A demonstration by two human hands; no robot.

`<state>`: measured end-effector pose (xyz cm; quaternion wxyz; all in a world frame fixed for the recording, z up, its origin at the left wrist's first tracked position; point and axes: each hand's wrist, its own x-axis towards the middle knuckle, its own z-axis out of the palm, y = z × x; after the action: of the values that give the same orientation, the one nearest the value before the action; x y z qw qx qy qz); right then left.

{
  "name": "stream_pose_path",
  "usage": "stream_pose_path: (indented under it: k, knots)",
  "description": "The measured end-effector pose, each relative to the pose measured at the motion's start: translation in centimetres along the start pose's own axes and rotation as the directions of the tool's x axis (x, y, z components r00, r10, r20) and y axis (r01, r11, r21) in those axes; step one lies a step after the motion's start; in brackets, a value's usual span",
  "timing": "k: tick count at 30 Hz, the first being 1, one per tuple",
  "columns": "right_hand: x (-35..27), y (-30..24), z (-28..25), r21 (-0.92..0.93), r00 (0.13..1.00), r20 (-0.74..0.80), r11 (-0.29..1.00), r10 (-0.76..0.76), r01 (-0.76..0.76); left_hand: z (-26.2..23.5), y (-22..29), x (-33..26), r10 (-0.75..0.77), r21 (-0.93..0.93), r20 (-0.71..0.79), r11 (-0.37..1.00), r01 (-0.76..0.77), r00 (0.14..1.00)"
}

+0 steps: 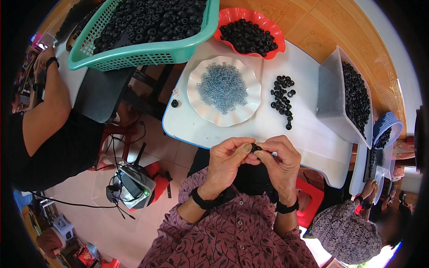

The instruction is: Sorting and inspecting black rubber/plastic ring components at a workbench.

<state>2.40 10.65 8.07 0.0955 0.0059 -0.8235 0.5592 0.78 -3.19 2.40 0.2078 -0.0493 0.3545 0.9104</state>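
A small round black part (255,147) is pinched at the table's near edge between the fingertips of my left hand (223,163) and my right hand (282,163). My fingers cover most of it. Just beyond my hands stands a white scalloped plate (255,96) heaped with small clear bluish pieces (222,87). Right of the plate, a loose group of black ring-shaped parts (281,103) lies on the white table (308,134). One black part (174,103) sits alone near the table's left edge.
At the back left stands a green basket (172,56) full of black parts; beside it, a red bowl (278,33) holds more. A translucent box (330,91) and a blue basket (388,121) stand at the right. Other people (49,129) sit on both sides. Cables (76,205) hang at lower left.
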Motion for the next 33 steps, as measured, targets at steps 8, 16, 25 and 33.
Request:
stream_pose_path:
  k: [8, 16, 25, 33]
  knots:
    - [0.1, 0.4, -0.4, -0.173, 0.999, 0.030, 0.984, -0.043, 0.048, -0.2, -0.4, 0.1, 0.004, -0.018, -0.010, 1.000, -0.004, 1.000]
    - [0.5, -0.8, -0.1, -0.152, 0.998, 0.047, 0.987, -0.039, 0.046, 0.3, 0.2, -0.1, 0.056, 0.157, -0.017, 0.986, -0.052, 0.998]
    - [0.9, -1.4, -0.5, -0.277, 0.993, 0.115, 0.959, -0.033, 0.064, 0.6, 1.3, -0.6, -0.003, 0.212, -0.039, 0.977, 0.011, 0.999]
    - [0.5, -0.8, 0.3, -0.303, 0.995, 0.095, 0.952, -0.020, 0.048, 0.4, 0.3, -0.1, 0.048, 0.206, 0.022, 0.977, -0.052, 0.999]
